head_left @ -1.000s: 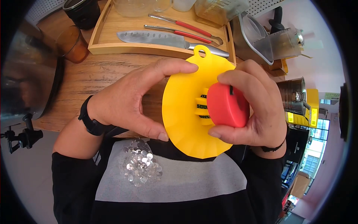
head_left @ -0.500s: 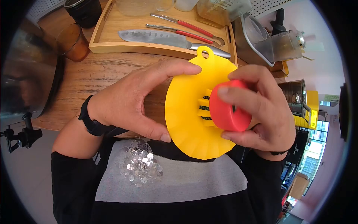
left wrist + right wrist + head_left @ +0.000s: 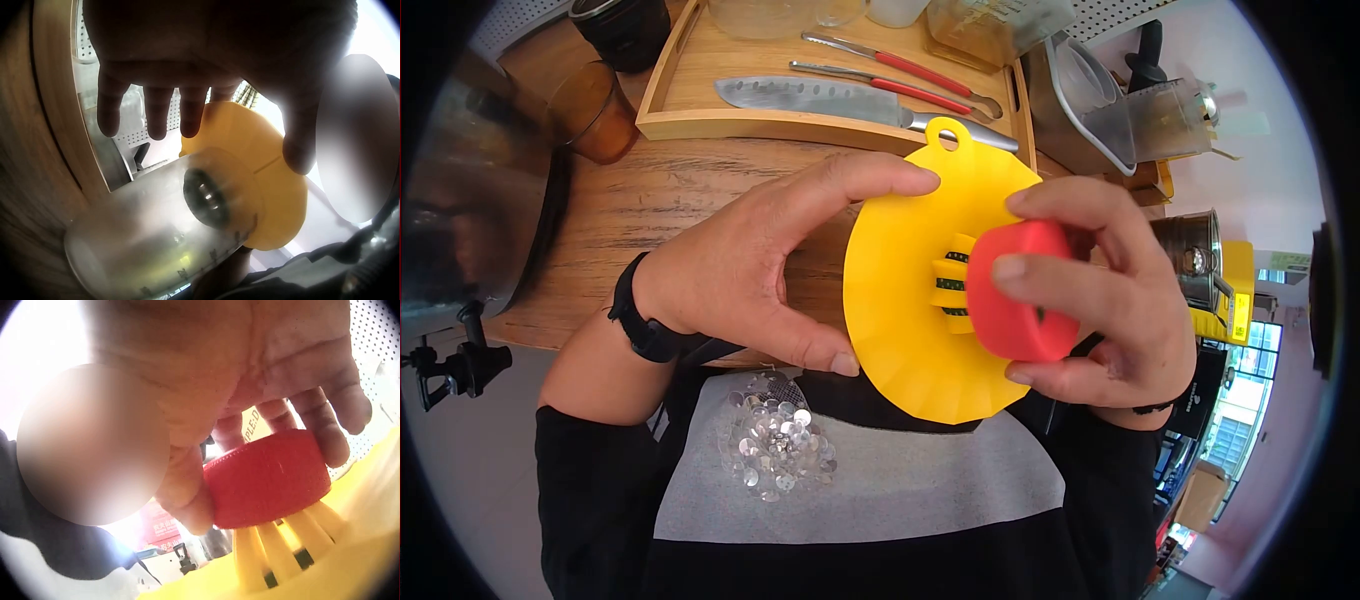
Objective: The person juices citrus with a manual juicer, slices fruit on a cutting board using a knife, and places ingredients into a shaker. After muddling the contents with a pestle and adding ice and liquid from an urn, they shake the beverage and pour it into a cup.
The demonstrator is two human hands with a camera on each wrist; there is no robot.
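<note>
A yellow plastic disc (image 3: pixel 900 300), scalloped at the rim and with a hanging loop, is tilted in front of me. Slotted ribs (image 3: pixel 284 550) with dark gaps stand up from its middle. My left hand (image 3: pixel 740 255) holds the disc's rim, index finger at the upper edge and thumb at the lower. Over the ribs, a red cap (image 3: pixel 1020 290) is gripped by my right hand (image 3: pixel 1120 290), the thumb below and one finger across its face. In the left wrist view, a translucent container (image 3: pixel 144 231) with scale marks stands under the disc, a dark oval visible inside.
A wooden tray (image 3: pixel 700 128) behind holds a knife (image 3: pixel 800 97) and two red-handled metal tools (image 3: pixel 900 68). An amber glass (image 3: pixel 600 110) and black container (image 3: pixel 622 35) stand left. Right are a metal bin (image 3: pixel 1040 95) and metal canister (image 3: pixel 1185 255). Silver sequins (image 3: pixel 785 445) decorate the grey shirt front.
The red cap has turned and shifted slightly right and down with my right hand, one finger now lying across its face. The yellow disc moved slightly right; my left hand kept its hold.
</note>
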